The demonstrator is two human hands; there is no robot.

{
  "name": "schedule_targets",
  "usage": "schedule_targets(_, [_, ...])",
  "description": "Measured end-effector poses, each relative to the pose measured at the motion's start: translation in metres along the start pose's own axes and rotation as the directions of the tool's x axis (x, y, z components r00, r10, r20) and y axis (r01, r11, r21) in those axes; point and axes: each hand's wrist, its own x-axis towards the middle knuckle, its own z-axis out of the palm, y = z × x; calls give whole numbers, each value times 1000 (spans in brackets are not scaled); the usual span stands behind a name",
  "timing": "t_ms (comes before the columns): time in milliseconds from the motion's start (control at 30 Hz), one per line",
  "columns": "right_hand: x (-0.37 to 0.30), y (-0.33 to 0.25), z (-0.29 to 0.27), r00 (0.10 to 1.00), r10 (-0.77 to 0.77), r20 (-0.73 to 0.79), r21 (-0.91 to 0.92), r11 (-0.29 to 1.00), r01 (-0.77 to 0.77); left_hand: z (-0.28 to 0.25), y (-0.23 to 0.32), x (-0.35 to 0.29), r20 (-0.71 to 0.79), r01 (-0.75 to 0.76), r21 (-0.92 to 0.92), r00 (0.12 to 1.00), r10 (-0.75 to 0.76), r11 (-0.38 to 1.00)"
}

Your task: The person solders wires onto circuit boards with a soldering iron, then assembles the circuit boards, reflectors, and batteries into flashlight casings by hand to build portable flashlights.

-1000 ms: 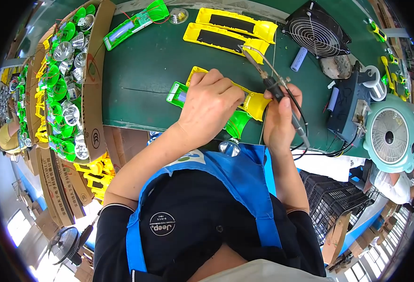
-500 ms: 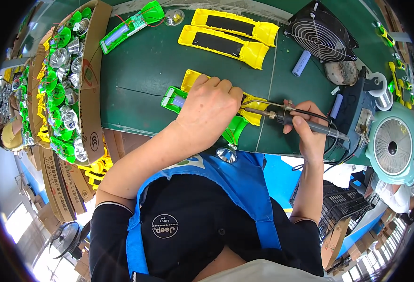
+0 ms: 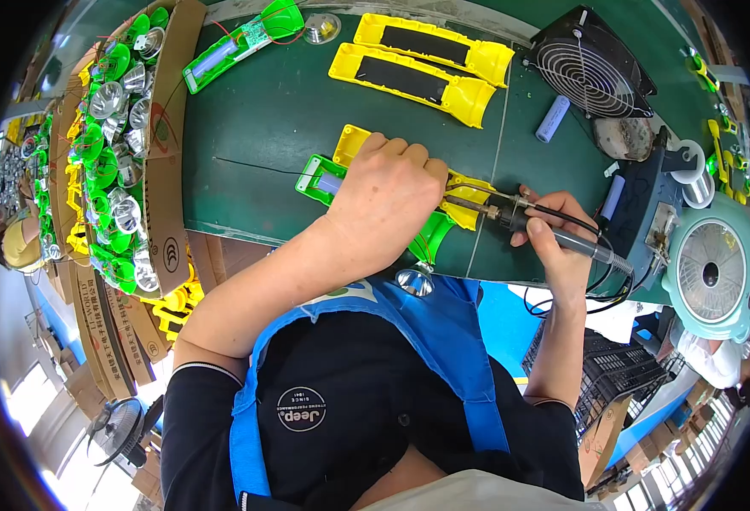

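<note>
Since the earliest frame, the soldering iron (image 3: 586, 245) has swung down, and its metal end now points left at the yellow shell (image 3: 352, 145).
The right hand (image 3: 558, 238) has its fingers closed around the iron's handle; the left hand (image 3: 392, 189) is curled over the yellow shell and the green shell (image 3: 433, 235), its fingertips hidden, so I cannot tell what they pinch. Both shells lie near the front edge of the green table (image 3: 256, 128), where a silver reflector (image 3: 414, 283) sits at the border. To the left, a wide stretch of tabletop reaches the carton (image 3: 166, 162), crossed only by a thin wire (image 3: 251, 165). Behind the left hand, a narrower strip separates it from two yellow halves (image 3: 469, 100). On the right, a dark blue box (image 3: 643, 196) limits the room beside the right hand.
</note>
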Motion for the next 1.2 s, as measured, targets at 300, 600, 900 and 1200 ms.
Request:
schedule_targets(300, [-30,29,8,938,-174,-299,212,947,243,2,4,-1,-28,25,18,999,-24,1000])
schedule_targets(600, [-15,44,57,844,-523,-121,-139,851,507,3,6,0,-39,45,17,998,-44,999])
schedule_targets(900, [-25,43,65,869,-361,-340,74,910,407,6,6,-9,-61,52,15,997,-51,999])
schedule_targets(1200, [-23,48,64,827,-310,-468,255,849,463,8,6,-25,-120,23,-46,992,-28,999])
